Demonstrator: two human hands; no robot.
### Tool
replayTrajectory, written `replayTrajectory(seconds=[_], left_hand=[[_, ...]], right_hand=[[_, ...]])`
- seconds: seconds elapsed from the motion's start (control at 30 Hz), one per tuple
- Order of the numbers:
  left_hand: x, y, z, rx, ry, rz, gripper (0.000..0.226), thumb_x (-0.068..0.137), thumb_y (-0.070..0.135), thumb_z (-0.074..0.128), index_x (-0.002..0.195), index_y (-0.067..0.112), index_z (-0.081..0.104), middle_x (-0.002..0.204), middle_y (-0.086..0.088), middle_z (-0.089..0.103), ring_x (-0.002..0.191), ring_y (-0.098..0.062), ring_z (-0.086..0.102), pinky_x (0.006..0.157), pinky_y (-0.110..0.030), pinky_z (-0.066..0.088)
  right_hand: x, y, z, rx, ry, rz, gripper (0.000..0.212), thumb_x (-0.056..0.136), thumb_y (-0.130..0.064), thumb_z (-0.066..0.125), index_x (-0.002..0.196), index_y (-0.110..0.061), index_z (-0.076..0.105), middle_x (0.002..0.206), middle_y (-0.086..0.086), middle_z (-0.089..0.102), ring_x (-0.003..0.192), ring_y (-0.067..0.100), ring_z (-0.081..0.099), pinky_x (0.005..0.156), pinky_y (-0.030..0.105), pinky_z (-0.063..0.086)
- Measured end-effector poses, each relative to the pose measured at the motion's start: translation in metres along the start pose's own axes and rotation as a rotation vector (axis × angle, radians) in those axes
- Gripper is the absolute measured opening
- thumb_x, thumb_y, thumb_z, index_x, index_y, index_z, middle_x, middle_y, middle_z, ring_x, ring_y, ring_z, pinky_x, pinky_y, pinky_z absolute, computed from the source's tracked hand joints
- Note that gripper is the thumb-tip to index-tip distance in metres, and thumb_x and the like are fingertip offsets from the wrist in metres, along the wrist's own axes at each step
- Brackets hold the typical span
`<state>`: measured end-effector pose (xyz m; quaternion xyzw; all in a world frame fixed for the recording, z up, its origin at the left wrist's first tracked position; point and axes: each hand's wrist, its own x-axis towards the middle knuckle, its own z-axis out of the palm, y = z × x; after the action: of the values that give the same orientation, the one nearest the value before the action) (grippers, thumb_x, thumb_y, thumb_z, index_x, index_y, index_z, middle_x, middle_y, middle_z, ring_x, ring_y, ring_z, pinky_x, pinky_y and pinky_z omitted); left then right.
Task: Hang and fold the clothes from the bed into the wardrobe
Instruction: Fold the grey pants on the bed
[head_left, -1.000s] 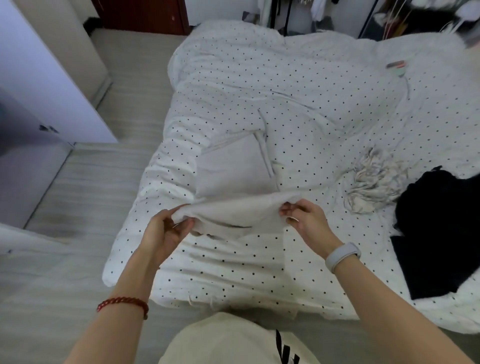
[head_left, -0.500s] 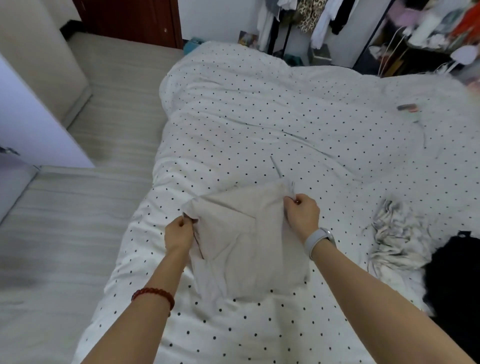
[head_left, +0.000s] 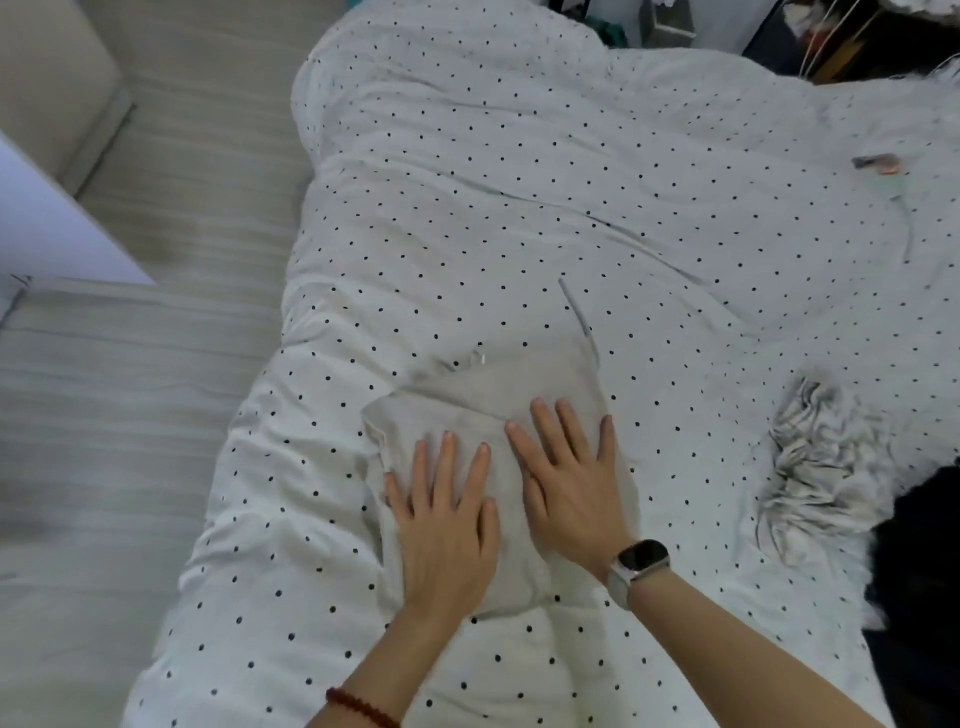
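Observation:
A folded beige garment (head_left: 498, 384) lies on the white dotted duvet (head_left: 467, 182) near the bed's left front part. My left hand (head_left: 447, 525) lies flat on its lower left, fingers straight and spread. My right hand (head_left: 569, 478), with a watch on the wrist, presses flat on its right half. A thin drawstring (head_left: 574, 306) of the garment trails up onto the duvet.
A crumpled white striped garment (head_left: 821, 467) lies to the right, and a black garment (head_left: 924, 561) beside it at the right edge. A small device with a cable (head_left: 878, 163) sits far right. Wooden floor (head_left: 130, 415) runs along the left; a clothes rack stands behind the bed.
Both hands pinched the beige garment's edge and folded it over away from me. They have let go and now lie flat on the folded cloth.

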<state>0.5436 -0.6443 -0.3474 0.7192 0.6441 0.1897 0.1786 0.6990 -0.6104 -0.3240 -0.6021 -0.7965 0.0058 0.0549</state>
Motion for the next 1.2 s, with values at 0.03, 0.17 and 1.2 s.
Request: replayTrajectory(seconds=[0.03,0.17,1.2], left_hand=[[0.004,-0.006,0.007,0.037,-0.041,-0.041,0.051,0.095,0.043,0.023,0.145,0.030,0.024,0.153,-0.006,0.022,0.140,-0.034,0.018,0.106,-0.063,0.022],[0.023,-0.033,0.032,0.126,-0.153,-0.131,0.057,0.094,0.058,0.010,0.146,0.034,0.020,0.155,-0.005,0.015,0.139,-0.040,0.014,0.098,-0.069,0.029],[0.113,-0.024,0.075,0.181,-0.174,-0.103,0.056,0.088,0.059,0.003,0.140,0.046,-0.015,0.152,0.005,-0.020,0.142,-0.030,-0.019,0.108,-0.062,-0.008]], right_hand=[[0.004,0.003,0.008,-0.015,-0.049,0.029,0.051,0.088,-0.034,0.035,0.139,-0.028,0.034,0.149,0.008,0.032,0.137,0.030,0.025,0.105,0.064,0.018],[0.013,0.016,0.037,-0.025,-0.149,0.142,0.055,0.088,-0.042,0.036,0.142,-0.034,0.030,0.154,0.005,0.023,0.141,0.031,0.016,0.098,0.072,0.020],[0.073,0.046,0.075,-0.018,-0.108,0.096,0.050,0.092,-0.046,0.030,0.141,-0.035,0.032,0.152,0.008,0.029,0.139,0.037,0.025,0.105,0.066,0.019]])
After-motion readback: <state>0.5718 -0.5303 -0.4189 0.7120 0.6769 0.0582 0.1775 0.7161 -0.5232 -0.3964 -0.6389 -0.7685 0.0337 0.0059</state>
